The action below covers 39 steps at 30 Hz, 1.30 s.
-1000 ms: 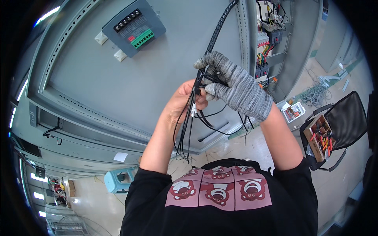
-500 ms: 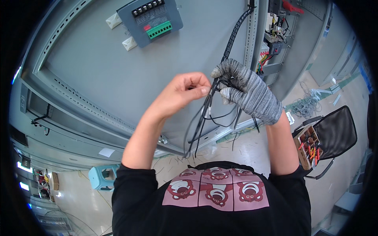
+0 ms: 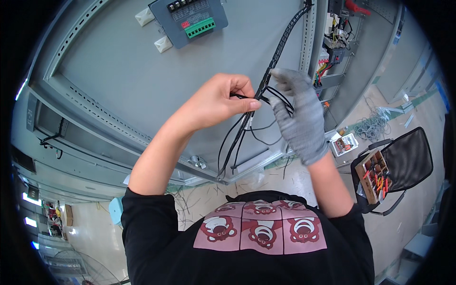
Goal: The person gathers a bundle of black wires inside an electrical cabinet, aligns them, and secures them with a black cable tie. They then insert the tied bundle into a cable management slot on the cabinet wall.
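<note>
The bare left hand (image 3: 213,103) has its grip closed, thumb and fingertips pinching the thin, smooth black wires (image 3: 236,137) where they leave their bundle. The right hand (image 3: 300,114), in a grey knit glove, is blurred and half open, with strands between thumb and fingers; whether it presses them I cannot tell. Above, a ribbed black wrap (image 3: 283,42) encloses the bundle. Behind lies a flat grey metal panel (image 3: 180,78) carrying a boxy device (image 3: 190,18) with a green connector (image 3: 200,27).
</note>
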Available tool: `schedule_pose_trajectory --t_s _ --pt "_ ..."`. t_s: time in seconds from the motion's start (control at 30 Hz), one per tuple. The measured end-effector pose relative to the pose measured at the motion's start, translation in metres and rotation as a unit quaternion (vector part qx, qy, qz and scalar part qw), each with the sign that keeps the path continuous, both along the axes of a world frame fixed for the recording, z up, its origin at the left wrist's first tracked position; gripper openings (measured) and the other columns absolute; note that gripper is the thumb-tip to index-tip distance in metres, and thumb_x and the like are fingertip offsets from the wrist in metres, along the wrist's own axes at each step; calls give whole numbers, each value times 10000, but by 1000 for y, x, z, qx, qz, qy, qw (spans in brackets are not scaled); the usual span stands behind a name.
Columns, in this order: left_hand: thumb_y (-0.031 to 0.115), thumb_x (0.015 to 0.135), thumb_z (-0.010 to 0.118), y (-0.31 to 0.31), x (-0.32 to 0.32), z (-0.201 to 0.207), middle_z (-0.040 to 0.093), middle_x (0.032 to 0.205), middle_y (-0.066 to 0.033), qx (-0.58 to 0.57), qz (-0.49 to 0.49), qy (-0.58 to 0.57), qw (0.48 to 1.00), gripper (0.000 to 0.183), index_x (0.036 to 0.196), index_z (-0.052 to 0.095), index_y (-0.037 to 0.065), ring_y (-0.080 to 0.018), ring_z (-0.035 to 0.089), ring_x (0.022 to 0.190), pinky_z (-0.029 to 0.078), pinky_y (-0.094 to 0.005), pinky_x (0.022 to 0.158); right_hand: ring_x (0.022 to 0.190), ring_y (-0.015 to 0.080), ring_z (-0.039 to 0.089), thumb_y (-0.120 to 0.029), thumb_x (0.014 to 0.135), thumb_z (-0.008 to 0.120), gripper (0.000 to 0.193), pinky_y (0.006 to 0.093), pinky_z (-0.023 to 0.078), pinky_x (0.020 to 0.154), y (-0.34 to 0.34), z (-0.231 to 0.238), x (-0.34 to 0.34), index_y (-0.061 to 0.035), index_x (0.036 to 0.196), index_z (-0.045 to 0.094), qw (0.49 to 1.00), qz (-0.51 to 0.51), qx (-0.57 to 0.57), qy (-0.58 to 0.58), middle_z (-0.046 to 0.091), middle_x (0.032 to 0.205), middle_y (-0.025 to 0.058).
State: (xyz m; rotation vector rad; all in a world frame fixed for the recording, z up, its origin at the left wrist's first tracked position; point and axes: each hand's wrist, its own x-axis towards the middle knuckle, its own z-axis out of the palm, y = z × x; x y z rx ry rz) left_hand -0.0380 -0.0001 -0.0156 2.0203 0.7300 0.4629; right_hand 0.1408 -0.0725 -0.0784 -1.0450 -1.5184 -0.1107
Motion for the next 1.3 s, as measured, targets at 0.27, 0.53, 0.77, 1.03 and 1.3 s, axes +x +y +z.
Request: schedule_pose_trajectory --t_s 0.27,0.53,0.77,1.03,1.3 --pt "138 869 710 5 6 -7 473 669 66 25 -36 -21 999 229 743 543 44 -29 389 629 310 -219 556 858 128 609 -160 843 746 347 283 505 821 -14 -51 -38 -9 1133 630 915 202 -213 277 663 915 52" --pt "151 872 708 8 5 -4 471 669 73 3 -50 -15 999 237 734 538 60 -31 394 631 312 -217 567 791 89 596 -143 877 700 272 266 514 748 -11 -35 -15 -21 1117 658 889 262 -308 214 673 883 30" --pt "155 871 709 11 2 -2 484 677 77 -3 -51 -18 999 226 741 550 61 -25 401 637 318 -210 578 731 117 582 -142 855 707 256 288 511 707 -10 -28 -12 2 1055 640 920 232 -293 122 653 825 56" --pt "192 877 716 10 -4 -7 496 685 85 -13 -33 -35 999 225 755 564 79 -14 411 638 322 -202 580 668 198 612 -126 805 679 283 320 521 642 -24 -15 -16 -27 1068 643 941 117 -310 74 649 814 108" --pt "167 876 704 12 -6 -11 522 718 74 1 -42 -38 998 178 809 579 60 -19 434 673 346 -205 613 728 179 617 -113 870 678 272 303 513 692 -18 -24 -28 0 1112 629 987 44 -153 5 651 874 102"
